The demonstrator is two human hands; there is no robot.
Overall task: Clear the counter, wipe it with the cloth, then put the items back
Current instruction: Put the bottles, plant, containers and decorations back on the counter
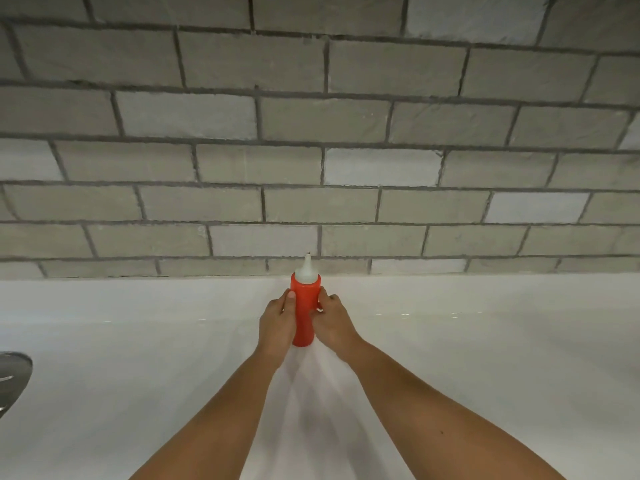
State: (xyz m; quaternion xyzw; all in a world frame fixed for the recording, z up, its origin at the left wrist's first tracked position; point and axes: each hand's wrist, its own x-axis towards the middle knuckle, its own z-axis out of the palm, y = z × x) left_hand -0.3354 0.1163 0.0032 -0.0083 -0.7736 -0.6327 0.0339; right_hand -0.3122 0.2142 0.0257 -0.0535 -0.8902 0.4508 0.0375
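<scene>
A red squeeze bottle (pixel 304 306) with a white pointed nozzle stands upright on the white counter (pixel 485 341), close to the brick wall. My left hand (pixel 277 320) grips its left side, thumb on the front of the bottle. My right hand (pixel 332 323) grips its right side, fingers curled round the body. The bottle's base shows between my wrists. No cloth is in view.
A grey brick wall (pixel 311 150) rises straight behind the counter. The rim of a metal sink or basin (pixel 12 379) shows at the far left edge. White counter surface spreads to both sides of my arms.
</scene>
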